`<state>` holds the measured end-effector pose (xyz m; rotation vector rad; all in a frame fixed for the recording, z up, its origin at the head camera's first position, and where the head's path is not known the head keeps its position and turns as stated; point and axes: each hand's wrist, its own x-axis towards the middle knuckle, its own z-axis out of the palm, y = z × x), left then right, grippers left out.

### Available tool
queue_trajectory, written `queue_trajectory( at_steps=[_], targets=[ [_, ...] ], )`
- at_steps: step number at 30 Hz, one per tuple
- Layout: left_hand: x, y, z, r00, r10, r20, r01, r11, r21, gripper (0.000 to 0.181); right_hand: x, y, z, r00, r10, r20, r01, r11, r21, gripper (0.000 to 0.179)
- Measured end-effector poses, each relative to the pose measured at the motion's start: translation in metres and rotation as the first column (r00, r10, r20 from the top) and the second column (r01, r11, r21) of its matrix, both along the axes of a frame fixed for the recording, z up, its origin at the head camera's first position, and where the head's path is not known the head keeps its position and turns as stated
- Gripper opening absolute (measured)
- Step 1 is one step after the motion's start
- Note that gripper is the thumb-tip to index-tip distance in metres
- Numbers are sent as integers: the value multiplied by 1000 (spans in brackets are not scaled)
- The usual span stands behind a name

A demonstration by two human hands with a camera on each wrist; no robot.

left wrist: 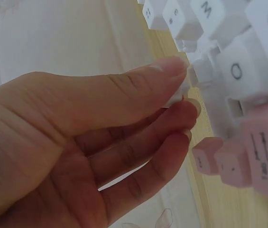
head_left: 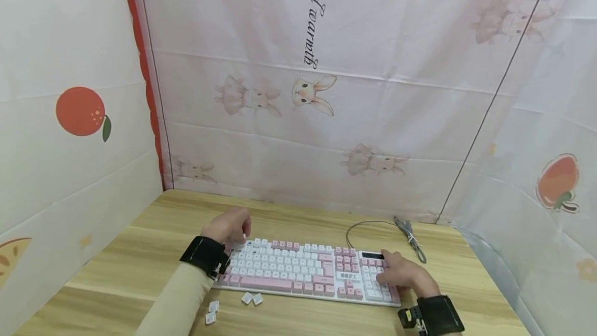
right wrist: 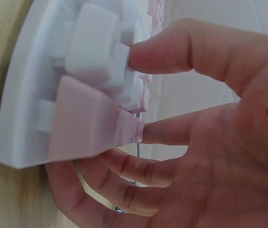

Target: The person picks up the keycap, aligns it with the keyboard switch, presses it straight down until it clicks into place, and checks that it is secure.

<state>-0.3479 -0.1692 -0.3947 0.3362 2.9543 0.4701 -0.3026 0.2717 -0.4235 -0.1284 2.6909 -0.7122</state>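
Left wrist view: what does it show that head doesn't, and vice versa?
Only left wrist: a white keycap pinched in the left hand.
Only head: the right hand, four loose keycaps in front of the keyboard, the cable.
Both: the left hand, part or all of the keyboard, the table.

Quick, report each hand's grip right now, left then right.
Left hand: closed, pinching a small white keycap, mostly hidden.
Right hand: closed on the right end of the keyboard, thumb on top.
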Motion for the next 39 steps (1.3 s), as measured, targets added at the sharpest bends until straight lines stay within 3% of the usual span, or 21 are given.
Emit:
queue_trajectory(
  at_steps=[39],
  targets=[
    [-3, 2, -3, 1000, 12, -1, -12, 1000, -6, 23, 3, -1, 1, 1000, -5, -1, 5, 1000, -28, 86]
  ],
)
